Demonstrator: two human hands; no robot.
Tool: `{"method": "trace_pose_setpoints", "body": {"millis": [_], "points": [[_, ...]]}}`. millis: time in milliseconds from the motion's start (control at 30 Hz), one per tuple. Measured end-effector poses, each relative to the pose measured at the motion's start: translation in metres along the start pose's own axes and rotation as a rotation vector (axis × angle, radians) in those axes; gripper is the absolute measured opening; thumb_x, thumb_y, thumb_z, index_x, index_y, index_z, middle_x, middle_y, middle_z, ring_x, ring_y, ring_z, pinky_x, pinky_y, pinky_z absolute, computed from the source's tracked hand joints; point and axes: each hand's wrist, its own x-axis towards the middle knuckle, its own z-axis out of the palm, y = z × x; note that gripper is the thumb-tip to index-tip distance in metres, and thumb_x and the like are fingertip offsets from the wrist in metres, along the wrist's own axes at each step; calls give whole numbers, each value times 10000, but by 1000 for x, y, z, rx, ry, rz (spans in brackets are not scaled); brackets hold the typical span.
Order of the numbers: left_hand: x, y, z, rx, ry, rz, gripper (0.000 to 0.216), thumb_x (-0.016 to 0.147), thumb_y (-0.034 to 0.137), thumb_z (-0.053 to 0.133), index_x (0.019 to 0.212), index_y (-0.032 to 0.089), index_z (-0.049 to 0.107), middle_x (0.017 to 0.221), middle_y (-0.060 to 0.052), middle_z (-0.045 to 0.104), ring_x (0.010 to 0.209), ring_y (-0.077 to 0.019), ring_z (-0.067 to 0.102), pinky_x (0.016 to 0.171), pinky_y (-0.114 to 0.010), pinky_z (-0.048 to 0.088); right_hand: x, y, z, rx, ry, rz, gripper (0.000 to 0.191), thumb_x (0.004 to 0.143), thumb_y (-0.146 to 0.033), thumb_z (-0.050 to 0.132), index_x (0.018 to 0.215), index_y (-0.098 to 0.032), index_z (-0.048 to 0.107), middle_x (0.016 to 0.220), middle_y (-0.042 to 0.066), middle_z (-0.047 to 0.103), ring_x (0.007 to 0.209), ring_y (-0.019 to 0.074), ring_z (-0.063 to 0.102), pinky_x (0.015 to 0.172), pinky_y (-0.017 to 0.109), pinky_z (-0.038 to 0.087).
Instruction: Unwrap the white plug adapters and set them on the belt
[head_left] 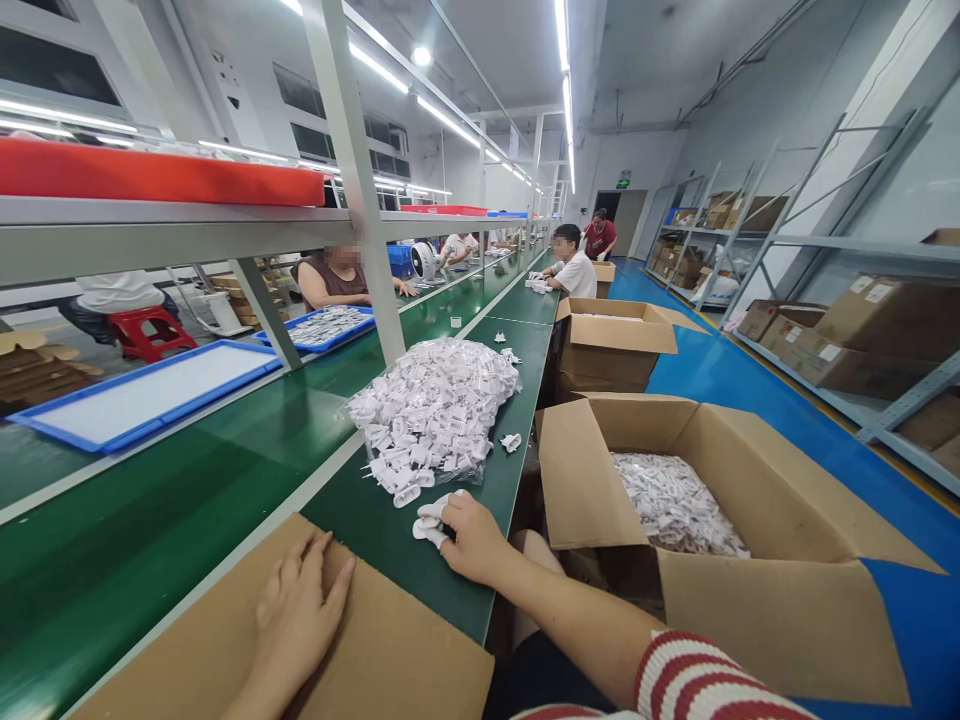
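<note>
My left hand (304,600) lies flat with fingers spread on a brown cardboard piece (420,650) at the bench's near end. My right hand (469,535) is low over the green bench top, its fingers curled together in a pinch. White shapes (429,522) sit at its fingertips; whether they are finger covers or small plastic parts I cannot tell. Just beyond it is a clear plastic bag (442,410) heaped with small white plastic parts resembling plug housings. A few loose white parts (511,442) lie to the right of the bag.
At my right stands an open carton (780,600) holding many white parts, with another carton (615,345) behind it. Blue-rimmed trays (187,395) rest across the green conveyor (247,480). A metal post (367,200) rises beyond the bag. Co-workers (577,265) sit farther along.
</note>
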Motion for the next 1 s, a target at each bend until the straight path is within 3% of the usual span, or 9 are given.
{"method": "trace_pose_setpoints", "body": {"millis": [233,333,533,700,833,900,933,1000], "points": [[-1,14,-5,37,-9,5,679,1023,540,269,1507,144,534,1591,-192,499,1504,-423,426,1233,-619,370,-1,6,-1,70,35,12,396,922,-154,660,1301,-232,741,1108,97,754,1010,274,632,894,411,545],[-7,23,-7,1,-30,7,635,1020,478,360,1532,133,512,1621,-188,473,1532,-379,404,1294,-558,298,-6,9,-3,131,50,24,355,949,-174,612,1274,-214,750,1137,113,765,1037,280,636,904,417,547],[-27,38,-4,-97,-59,-50,596,1019,385,500,1552,120,507,1706,-203,376,1612,-373,281,1359,-584,56,-22,22,-6,139,-4,-26,338,999,-342,571,1228,-188,766,1142,136,764,1002,274,643,803,387,546],[-46,44,-13,-167,-103,-75,629,1024,397,542,1577,105,466,1712,-228,350,1623,-359,258,1347,-567,83,-31,34,-11,88,11,-89,389,992,-460,575,1150,-170,780,1032,144,760,829,247,627,767,386,533],[-92,14,-54,-173,-80,-81,655,994,425,602,1586,181,465,1705,-167,387,1597,-319,314,1329,-459,218,-39,38,-16,94,12,-103,415,997,-461,559,1191,-161,771,1046,148,759,829,249,636,788,394,526],[-124,-12,-79,-143,-27,-140,664,979,407,619,1591,202,463,1676,-149,428,1573,-347,341,1323,-507,224,-43,39,-18,107,8,-100,397,988,-413,561,1215,-160,766,1059,144,756,846,251,640,800,395,524],[-139,-25,-89,-120,13,-203,644,985,389,602,1582,186,472,1653,-161,445,1556,-377,353,1310,-553,232,-44,39,-18,105,5,-99,386,980,-390,561,1212,-159,766,1045,139,753,840,249,637,800,395,521],[-162,-45,-102,-47,189,-471,572,1025,418,561,1538,169,516,1593,-154,489,1509,-384,408,1276,-585,292,-44,39,-17,95,3,-95,374,959,-359,561,1195,-157,770,995,126,741,815,247,623,782,393,513]]}}
